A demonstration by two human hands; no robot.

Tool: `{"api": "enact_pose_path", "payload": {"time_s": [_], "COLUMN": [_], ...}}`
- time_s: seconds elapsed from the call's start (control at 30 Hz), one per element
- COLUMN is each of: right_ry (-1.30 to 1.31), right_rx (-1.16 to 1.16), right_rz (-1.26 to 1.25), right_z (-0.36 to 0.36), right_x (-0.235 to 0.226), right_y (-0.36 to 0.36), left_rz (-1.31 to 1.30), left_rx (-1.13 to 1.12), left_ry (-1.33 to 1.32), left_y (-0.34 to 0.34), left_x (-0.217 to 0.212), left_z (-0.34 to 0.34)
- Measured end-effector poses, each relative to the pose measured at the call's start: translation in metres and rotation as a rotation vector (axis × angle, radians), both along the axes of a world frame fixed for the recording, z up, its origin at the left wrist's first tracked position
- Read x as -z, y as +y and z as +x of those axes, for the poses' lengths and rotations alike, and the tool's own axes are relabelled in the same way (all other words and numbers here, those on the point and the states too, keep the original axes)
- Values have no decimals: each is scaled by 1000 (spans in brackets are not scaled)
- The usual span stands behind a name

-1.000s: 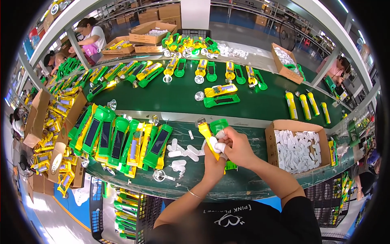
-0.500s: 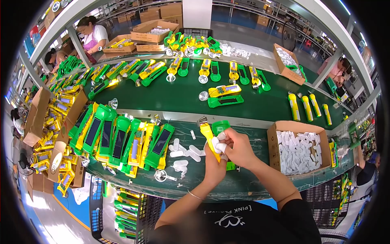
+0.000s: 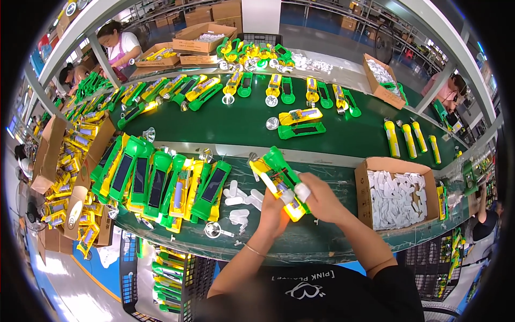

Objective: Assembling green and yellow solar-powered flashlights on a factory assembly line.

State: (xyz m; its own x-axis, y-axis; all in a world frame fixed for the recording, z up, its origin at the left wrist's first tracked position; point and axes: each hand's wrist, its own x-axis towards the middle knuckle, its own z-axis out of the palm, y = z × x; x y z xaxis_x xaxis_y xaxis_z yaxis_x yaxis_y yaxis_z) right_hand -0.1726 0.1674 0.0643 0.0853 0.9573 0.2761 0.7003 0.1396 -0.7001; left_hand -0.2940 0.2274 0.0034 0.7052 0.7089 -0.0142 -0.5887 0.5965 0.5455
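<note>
- Far left: cardboard box (image 3: 47, 161), packed with yellow flashlight halves (image 3: 83, 140); walls likely keep the loose heap together.
- Below the bench (image 3: 327, 241): black crate (image 3: 129, 268), green-and-yellow flashlights (image 3: 167, 284) stacked inside.
- Bench, left: flashlight pile (image 3: 144, 172), leaning in a tight row, probably to save space and sit within reach.
- Loose white pieces (image 3: 234, 199) beside left hand, probably there for quick picking.
- Left hand (image 3: 272, 217): closed around yellow half (image 3: 264, 174), tilted, wiring showing.
- Green half (image 3: 277, 159) alongside, above bench; both halves held close, seemingly to avoid pulling wires.
- Right hand (image 3: 320, 197): gripping green half's lower end; finger covers (image 3: 302, 191) on, maybe for protection.
- Right: open carton (image 3: 364, 199), full of white strips (image 3: 397, 201).
</note>
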Motion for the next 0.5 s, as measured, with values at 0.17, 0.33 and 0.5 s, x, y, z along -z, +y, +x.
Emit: {"api": "enact_pose_path", "payload": {"time_s": [0.17, 0.33, 0.5], "right_ry": [291, 879, 761], "right_rx": [18, 72, 126], "right_rz": [-130, -179, -147], "right_z": [-3, -15, -24], "right_x": [5, 20, 25], "right_y": [5, 4, 3], "left_rz": [97, 71, 10], "left_rx": [-6, -94, -221], "left_ry": [45, 41, 327], "left_y": [8, 0, -6], "left_x": [0, -4, -4], "left_z": [-3, -3, 0]}}
